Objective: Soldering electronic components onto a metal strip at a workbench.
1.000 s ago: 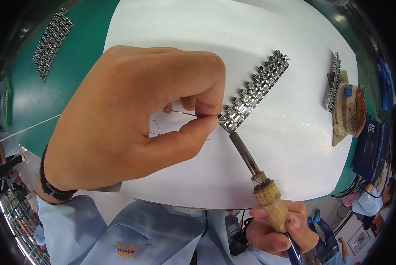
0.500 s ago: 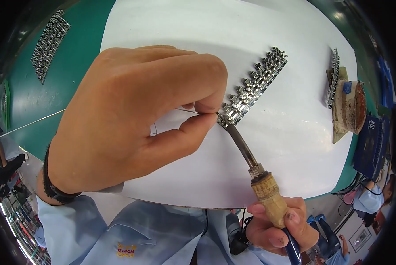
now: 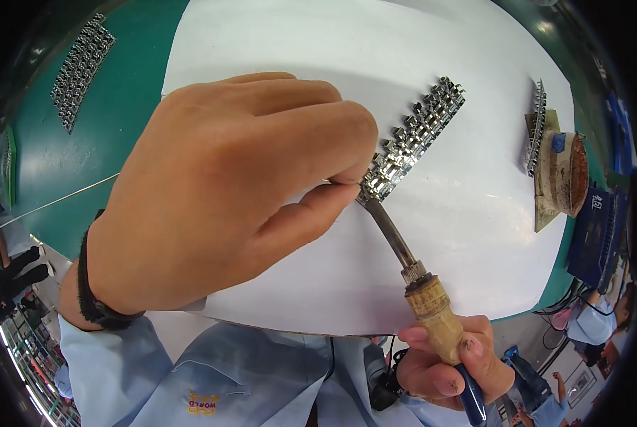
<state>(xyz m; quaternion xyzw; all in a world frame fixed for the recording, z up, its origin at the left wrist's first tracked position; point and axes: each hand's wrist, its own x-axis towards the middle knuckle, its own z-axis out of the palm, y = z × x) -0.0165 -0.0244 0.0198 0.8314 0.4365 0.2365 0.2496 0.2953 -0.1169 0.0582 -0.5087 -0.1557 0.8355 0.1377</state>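
"At the frame's centre, which step are we doing?"

"We're apparently heating the lower end of the silver strip [image 3: 416,139], right of centre, our right hand [image 3: 452,366] clasping the soldering iron [image 3: 433,317]."

"And our left hand [image 3: 233,185]?"

"It's pinching thumb and forefinger together beside that end; we cannot tell on what. The next move is probably calling for holding both steady."

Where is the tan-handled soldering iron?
The soldering iron is lower right in the head view, in the right hand, tip at the silver metal strip.
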